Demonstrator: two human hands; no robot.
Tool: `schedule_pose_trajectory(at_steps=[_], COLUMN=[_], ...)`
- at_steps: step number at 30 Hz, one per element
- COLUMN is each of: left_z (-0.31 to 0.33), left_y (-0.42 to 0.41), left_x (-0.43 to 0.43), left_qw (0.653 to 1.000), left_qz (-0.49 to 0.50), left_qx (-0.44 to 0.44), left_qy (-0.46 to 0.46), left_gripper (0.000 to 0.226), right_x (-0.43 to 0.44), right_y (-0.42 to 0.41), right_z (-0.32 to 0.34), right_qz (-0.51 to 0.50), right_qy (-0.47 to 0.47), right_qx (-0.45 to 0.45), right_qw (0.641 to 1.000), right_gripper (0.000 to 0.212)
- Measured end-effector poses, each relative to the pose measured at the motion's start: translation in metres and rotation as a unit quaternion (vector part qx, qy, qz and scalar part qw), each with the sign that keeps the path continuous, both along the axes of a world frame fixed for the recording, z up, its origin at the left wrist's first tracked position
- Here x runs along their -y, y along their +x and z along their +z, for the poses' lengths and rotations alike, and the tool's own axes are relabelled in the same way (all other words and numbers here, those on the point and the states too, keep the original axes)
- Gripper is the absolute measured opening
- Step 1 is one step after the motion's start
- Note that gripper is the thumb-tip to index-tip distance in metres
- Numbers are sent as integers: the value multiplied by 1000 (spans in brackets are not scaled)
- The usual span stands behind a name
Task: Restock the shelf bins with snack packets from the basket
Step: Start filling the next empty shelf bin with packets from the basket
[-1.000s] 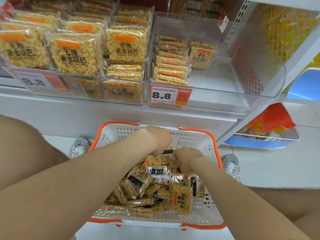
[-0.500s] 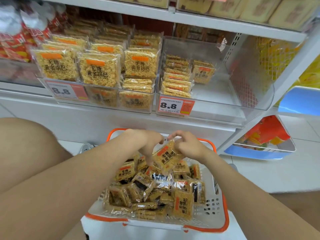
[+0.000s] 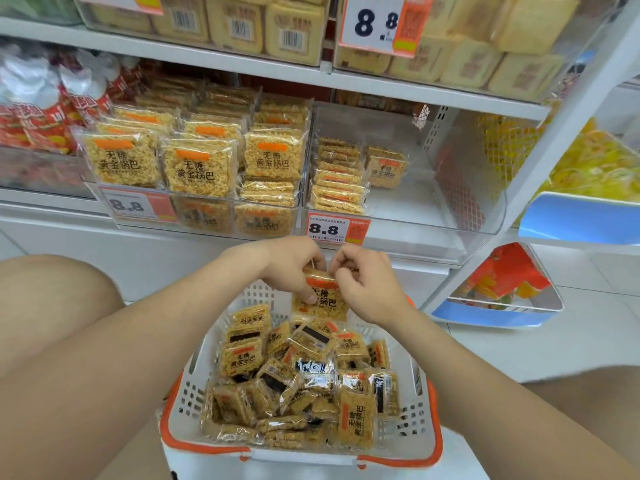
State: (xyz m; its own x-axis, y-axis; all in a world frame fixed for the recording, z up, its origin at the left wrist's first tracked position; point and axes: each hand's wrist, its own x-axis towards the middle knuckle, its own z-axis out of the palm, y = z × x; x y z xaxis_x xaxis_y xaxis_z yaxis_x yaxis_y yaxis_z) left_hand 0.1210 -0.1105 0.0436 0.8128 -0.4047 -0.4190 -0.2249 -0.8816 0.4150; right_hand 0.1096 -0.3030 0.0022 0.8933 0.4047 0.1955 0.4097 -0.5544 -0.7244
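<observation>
A snack packet (image 3: 320, 299), a yellow rice-crisp square in clear wrap with an orange strip and black characters, is held upright between both hands, above the far edge of the white, orange-rimmed basket (image 3: 188, 400) and just below the front edge of the shelf. The left hand (image 3: 291, 268) grips the packet's left side, fingers curled behind it and the thumb pressed on its printed face. The right hand (image 3: 367, 285) pinches the packet's top right edge with curled fingertips (image 3: 341, 265), the rest of the hand lying to the packet's right. Under the hands the basket holds a loose heap of packets (image 3: 301, 382) of the same kind, some face up, some showing a dark back label, piled from the middle to the near edge. Just above the hands a price tag (image 3: 337, 230) reading 8.8 sits on the front wall of a clear shelf bin (image 3: 450, 209), which holds a flat stack of packets (image 3: 337, 181) against its left wall and a single upright packet (image 3: 386, 168) just beside the stack. The neighbouring bin (image 3: 207, 218) to the left is filled with the same packets standing in rows
</observation>
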Motion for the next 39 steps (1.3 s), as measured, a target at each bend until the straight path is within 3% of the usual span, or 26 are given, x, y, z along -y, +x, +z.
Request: schedule_pose_trajectory(at_steps=[5, 9, 13, 16, 19, 22, 27, 33, 39], left_z=[26, 34, 43, 45, 43, 41, 35, 26, 25], left_y=[-4, -5, -4, 3, 11, 21, 41, 69, 89], left_x=[-2, 1, 13, 20, 25, 34, 50, 57, 63], left_qw=[979, 951, 896, 881, 900, 915, 933, 936, 959], left_qz=[70, 107, 144, 162, 148, 109, 62, 37, 64], left_qx=[27, 127, 239, 332, 355, 362, 350, 349, 268], left_qy=[-191, -263, -345, -294, -205, -143, -49, 18, 72], left_gripper=[32, 37, 47, 54, 52, 45, 37, 50, 74], right_x=[9, 13, 20, 24, 34, 45, 45, 46, 42], right_y=[-3, 5, 26, 44, 75, 111, 152, 189, 207], right_z=[22, 47, 74, 98, 113, 116, 114, 91, 78], right_qz=[-5, -43, -144, -248, -276, -251, -234, -223, -239], right_qy=[30, 12, 9, 16, -31, -136, -324, -297, -285], right_qx=[53, 132, 223, 218, 152, 92, 11, -51, -51], right_qw=[998, 990, 964, 944, 948, 954, 917, 927, 927], right_gripper=[29, 37, 33, 25, 27, 35, 34, 34, 44])
